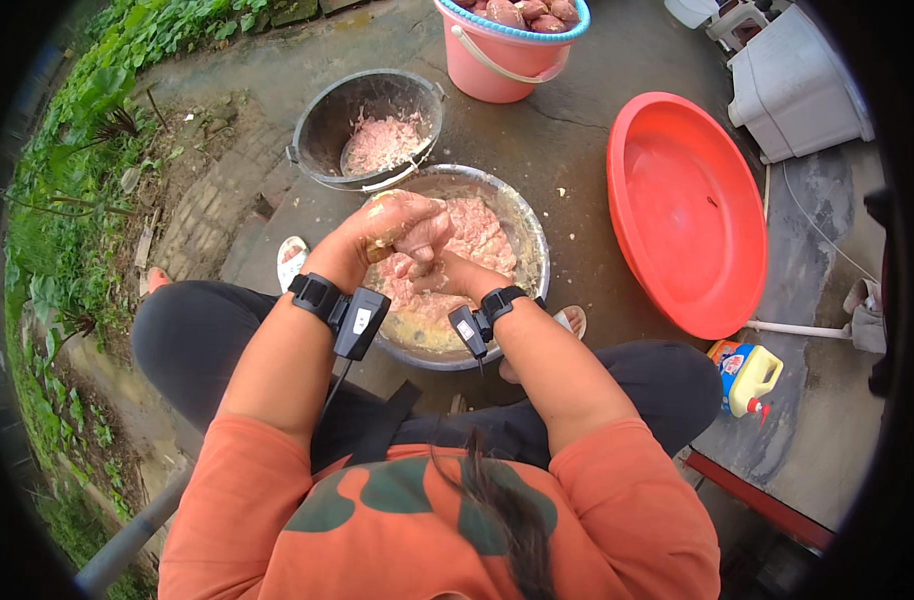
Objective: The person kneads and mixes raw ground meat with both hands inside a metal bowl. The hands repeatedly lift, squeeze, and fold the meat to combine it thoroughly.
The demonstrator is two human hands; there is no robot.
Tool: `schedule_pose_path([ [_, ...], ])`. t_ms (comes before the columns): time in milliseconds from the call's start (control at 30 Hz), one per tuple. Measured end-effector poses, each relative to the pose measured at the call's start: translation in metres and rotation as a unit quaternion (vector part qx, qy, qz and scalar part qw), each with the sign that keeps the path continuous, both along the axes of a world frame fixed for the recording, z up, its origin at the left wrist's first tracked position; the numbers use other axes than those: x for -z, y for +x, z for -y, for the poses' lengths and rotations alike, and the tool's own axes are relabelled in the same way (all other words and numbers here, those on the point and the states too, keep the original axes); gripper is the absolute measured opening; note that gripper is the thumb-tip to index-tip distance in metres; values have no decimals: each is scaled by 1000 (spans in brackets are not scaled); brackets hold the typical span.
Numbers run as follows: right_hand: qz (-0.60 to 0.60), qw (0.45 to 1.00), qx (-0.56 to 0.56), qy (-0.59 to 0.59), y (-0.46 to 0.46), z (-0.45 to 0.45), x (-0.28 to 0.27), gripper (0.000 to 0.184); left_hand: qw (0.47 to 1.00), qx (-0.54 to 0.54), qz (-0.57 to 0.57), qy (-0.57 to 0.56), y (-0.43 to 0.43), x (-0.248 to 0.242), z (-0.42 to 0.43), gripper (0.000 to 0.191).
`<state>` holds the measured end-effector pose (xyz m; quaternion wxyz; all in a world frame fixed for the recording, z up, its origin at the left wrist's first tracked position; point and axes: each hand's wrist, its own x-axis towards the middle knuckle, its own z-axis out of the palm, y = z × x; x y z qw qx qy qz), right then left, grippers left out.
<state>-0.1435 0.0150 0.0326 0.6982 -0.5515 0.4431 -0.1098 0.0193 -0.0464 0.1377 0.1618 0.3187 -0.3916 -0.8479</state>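
Note:
A steel basin (541,292) stands on the ground between my legs. It holds wet, pale pink raw meat (481,229), perhaps offal, with yellowish residue along the wall. Above it, my left hand (386,223) grips a slick pink lump of the meat (425,234). My right hand (451,274) is just below and to the right, closed on the lump's lower end, its fingers partly hidden. Pale yellow residue clings to my left hand. Touching the basin's far left rim is a black bucket (318,139) with more of the pink meat (382,145) inside.
A pink bucket (494,71) of sweet potatoes (532,11) stands farther back. To the right, a large red plastic tub (689,217) leans tilted, with a yellow jug (749,379) below it and a grey-white bin (798,82) behind. Green plants (59,247) border the left side.

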Motion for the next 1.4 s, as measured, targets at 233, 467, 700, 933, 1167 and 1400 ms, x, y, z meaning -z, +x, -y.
schedule_pose_path([
  [233,-187,979,73,-28,-34,-25,-10,34,981,-181,-55,-44,12,-111,-10,29],
  [467,-115,975,175,76,-69,-12,-64,17,948,-275,-103,-121,26,-180,-22,29],
  [700,-48,978,188,-75,-77,-6,-152,27,930,-312,-115,-158,28,-195,-21,29],
  [933,58,958,235,-155,-65,-16,-242,37,955,-216,-29,-201,34,-142,-28,30],
  [1167,134,960,214,-121,-53,-26,-286,25,972,-153,-22,-178,30,-81,-30,29],
  [1400,40,988,131,73,-32,-49,-157,13,981,-167,-25,-97,27,-45,-19,27],
])
